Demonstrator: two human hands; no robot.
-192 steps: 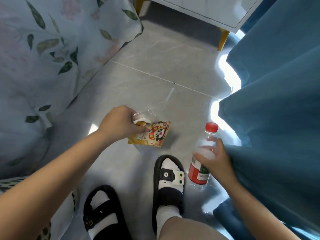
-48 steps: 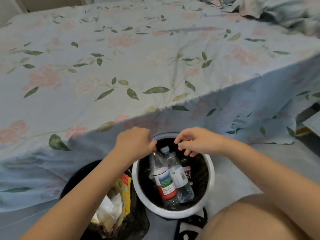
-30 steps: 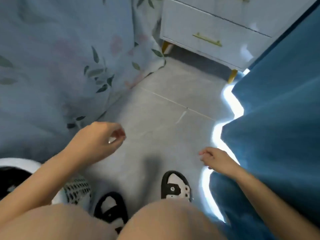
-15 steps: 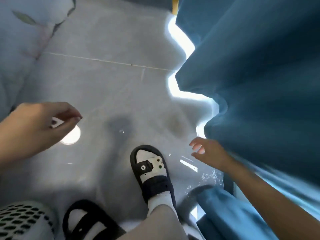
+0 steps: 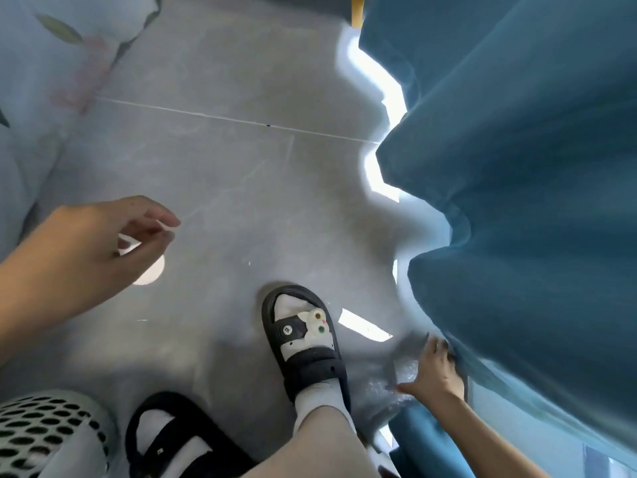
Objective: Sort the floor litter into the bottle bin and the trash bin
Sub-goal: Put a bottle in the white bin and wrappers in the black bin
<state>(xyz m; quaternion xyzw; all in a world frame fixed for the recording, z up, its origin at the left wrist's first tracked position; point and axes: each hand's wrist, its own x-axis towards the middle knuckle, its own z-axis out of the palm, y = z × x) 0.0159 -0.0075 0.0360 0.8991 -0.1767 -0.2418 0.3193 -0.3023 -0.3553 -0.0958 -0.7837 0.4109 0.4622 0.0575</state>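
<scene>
Right hand (image 5: 431, 369) now down at the curtain's (image 5: 517, 201) foot, fingers spread onto clear crinkled plastic (image 5: 396, 381) on the floor, not yet closed, having hovered above half a second ago. Left hand (image 5: 103, 243) loosely open, empty. Probably trash-bin litter; perforated bin (image 5: 41, 432) lower left.

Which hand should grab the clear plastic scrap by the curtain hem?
Right. The right hand is already down on the clear plastic scrap beside the blue curtain; the left hand hovers empty, far across.

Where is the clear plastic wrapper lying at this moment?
The clear plastic wrapper lies on the floor at lower right, under the right hand, between the sandal and the blue curtain.
</scene>
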